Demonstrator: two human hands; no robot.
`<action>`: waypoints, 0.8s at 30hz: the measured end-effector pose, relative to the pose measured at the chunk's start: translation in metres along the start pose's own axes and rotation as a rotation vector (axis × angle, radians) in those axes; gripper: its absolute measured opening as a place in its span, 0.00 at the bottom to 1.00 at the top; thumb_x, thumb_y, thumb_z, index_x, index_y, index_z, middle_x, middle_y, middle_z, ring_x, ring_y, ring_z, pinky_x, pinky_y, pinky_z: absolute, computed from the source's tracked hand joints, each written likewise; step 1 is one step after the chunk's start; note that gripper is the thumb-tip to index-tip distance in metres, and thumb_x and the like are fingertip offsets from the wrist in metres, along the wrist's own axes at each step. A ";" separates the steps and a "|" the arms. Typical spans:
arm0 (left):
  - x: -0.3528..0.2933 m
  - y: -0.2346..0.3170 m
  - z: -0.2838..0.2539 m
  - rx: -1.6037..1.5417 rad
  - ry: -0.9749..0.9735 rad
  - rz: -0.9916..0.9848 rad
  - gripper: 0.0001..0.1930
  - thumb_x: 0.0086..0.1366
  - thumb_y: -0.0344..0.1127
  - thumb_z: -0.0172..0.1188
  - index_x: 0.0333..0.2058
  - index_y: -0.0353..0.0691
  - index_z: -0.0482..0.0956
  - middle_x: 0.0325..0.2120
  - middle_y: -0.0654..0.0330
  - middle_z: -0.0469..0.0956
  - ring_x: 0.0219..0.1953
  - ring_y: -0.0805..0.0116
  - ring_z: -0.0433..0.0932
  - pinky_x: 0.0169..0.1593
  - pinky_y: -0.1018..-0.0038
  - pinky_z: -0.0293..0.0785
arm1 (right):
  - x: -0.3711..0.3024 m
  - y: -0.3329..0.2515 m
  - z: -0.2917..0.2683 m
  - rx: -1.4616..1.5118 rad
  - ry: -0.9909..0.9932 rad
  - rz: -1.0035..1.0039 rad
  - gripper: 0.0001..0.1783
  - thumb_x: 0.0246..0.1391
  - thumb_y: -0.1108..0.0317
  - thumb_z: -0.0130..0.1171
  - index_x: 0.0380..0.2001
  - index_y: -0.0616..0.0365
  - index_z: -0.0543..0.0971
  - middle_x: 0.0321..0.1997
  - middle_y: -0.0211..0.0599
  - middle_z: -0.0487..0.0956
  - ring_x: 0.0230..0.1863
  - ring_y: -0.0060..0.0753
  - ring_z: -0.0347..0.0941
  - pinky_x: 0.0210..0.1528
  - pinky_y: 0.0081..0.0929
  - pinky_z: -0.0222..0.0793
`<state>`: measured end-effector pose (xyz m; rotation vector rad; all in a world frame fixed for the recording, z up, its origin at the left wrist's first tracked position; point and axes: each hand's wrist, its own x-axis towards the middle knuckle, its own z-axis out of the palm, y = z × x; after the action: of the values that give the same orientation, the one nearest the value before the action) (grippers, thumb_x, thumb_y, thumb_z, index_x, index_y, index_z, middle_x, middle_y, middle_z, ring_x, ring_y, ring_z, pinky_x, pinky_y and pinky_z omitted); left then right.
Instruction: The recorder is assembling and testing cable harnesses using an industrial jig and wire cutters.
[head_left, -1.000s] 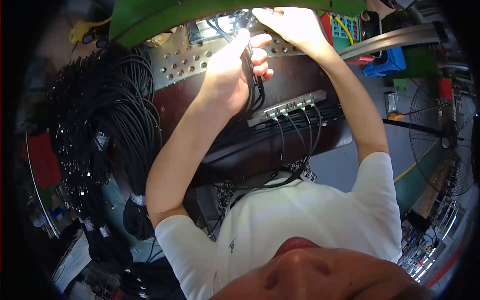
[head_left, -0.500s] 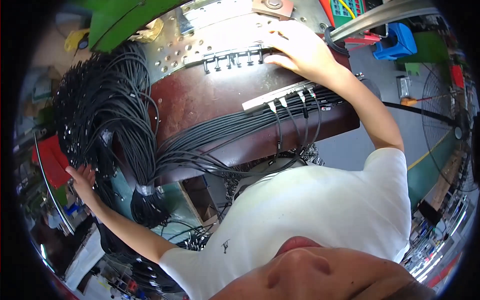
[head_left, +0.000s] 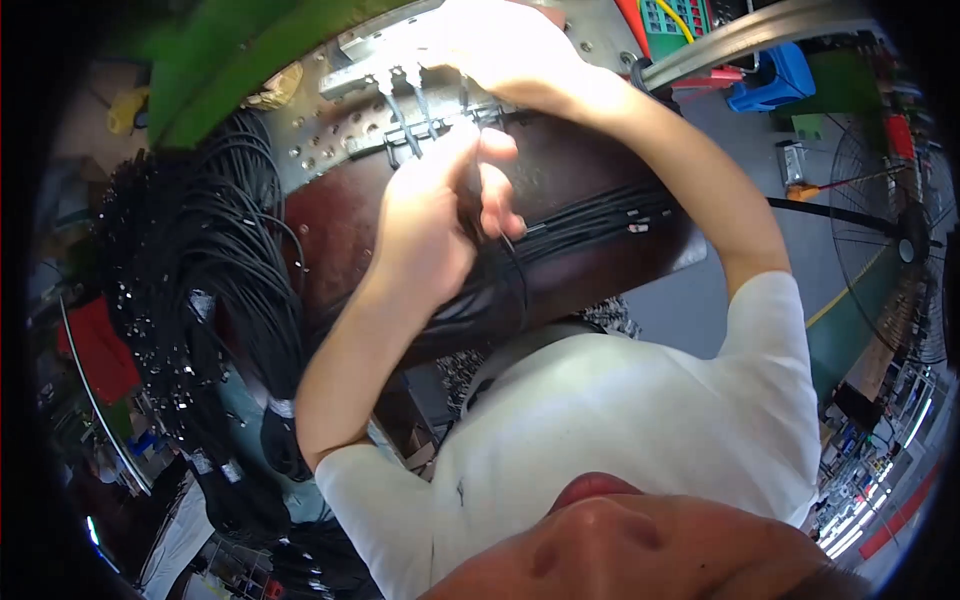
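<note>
In bright glare, my right hand (head_left: 520,55) is closed on the right part of a metal bar (head_left: 350,80) over the perforated metal plate (head_left: 310,150). White-ended connectors (head_left: 386,80) sit in the bar, and thin black cables (head_left: 425,112) run from them toward me. My left hand (head_left: 435,215) has its fingers curled around these cables just below the bar; the exact grip is partly hidden. Between the hands and the plate's near edge lies a black toothed rack (head_left: 365,147), which the cables cross.
A thick bundle of black cables (head_left: 215,220) hangs at the left of the brown table (head_left: 335,225). More cables (head_left: 590,215) lie along its near side. A green machine part (head_left: 230,60) overhangs at upper left. A metal tube (head_left: 740,45) and a fan (head_left: 880,230) stand right.
The metal bar with its connectors has moved from the table's near side up to the plate, with my right hand on it. My left hand has come from the far left to the cables.
</note>
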<state>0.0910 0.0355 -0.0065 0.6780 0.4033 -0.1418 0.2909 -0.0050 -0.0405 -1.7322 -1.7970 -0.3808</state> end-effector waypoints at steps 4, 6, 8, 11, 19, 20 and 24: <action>0.019 0.044 -0.008 -0.018 0.274 0.168 0.23 0.69 0.47 0.44 0.52 0.32 0.64 0.32 0.42 0.78 0.28 0.57 0.80 0.35 0.63 0.78 | 0.025 0.004 -0.004 0.670 -0.196 0.310 0.15 0.55 0.63 0.51 0.43 0.55 0.78 0.41 0.46 0.78 0.40 0.39 0.75 0.43 0.31 0.71; 0.027 0.046 -0.019 0.036 0.255 0.280 0.22 0.69 0.48 0.45 0.48 0.32 0.68 0.28 0.44 0.78 0.27 0.58 0.80 0.34 0.65 0.78 | 0.024 0.000 0.001 0.469 -0.281 0.385 0.17 0.54 0.60 0.54 0.44 0.55 0.78 0.42 0.42 0.79 0.42 0.37 0.75 0.45 0.29 0.70; 0.021 0.043 -0.022 0.066 0.172 0.236 0.17 0.69 0.45 0.46 0.40 0.34 0.71 0.24 0.51 0.76 0.26 0.63 0.76 0.31 0.67 0.74 | 0.026 0.001 0.008 0.268 -0.369 0.454 0.20 0.52 0.58 0.58 0.46 0.55 0.77 0.43 0.38 0.79 0.44 0.36 0.75 0.48 0.28 0.70; 0.013 0.043 -0.006 0.152 0.292 0.113 0.16 0.69 0.42 0.46 0.39 0.32 0.70 0.20 0.57 0.73 0.21 0.69 0.72 0.30 0.70 0.73 | 0.021 0.009 0.007 0.218 -0.396 0.477 0.18 0.53 0.59 0.56 0.45 0.55 0.77 0.42 0.39 0.79 0.44 0.36 0.75 0.47 0.29 0.70; 0.053 0.078 -0.057 0.079 0.250 0.177 0.15 0.70 0.40 0.44 0.36 0.30 0.69 0.17 0.68 0.61 0.18 0.79 0.60 0.24 0.82 0.63 | 0.016 0.013 0.005 0.110 -0.439 0.503 0.15 0.55 0.61 0.52 0.43 0.56 0.78 0.41 0.42 0.79 0.42 0.36 0.75 0.45 0.30 0.70; 0.054 0.076 -0.058 0.084 0.175 0.203 0.17 0.70 0.41 0.45 0.37 0.30 0.70 0.18 0.66 0.67 0.19 0.79 0.64 0.25 0.84 0.65 | 0.016 0.013 0.001 0.088 -0.439 0.506 0.15 0.55 0.61 0.52 0.43 0.56 0.78 0.41 0.42 0.79 0.42 0.36 0.75 0.45 0.30 0.70; 0.045 0.104 -0.076 1.047 0.463 0.193 0.22 0.67 0.48 0.50 0.44 0.33 0.75 0.37 0.51 0.81 0.37 0.75 0.79 0.37 0.81 0.74 | 0.013 0.022 -0.001 0.008 -0.458 0.524 0.14 0.57 0.62 0.50 0.42 0.56 0.78 0.40 0.43 0.79 0.41 0.37 0.75 0.44 0.30 0.71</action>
<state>0.1348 0.1635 -0.0180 1.7942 0.7070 0.0036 0.3128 0.0069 -0.0358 -2.3258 -1.5268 0.2614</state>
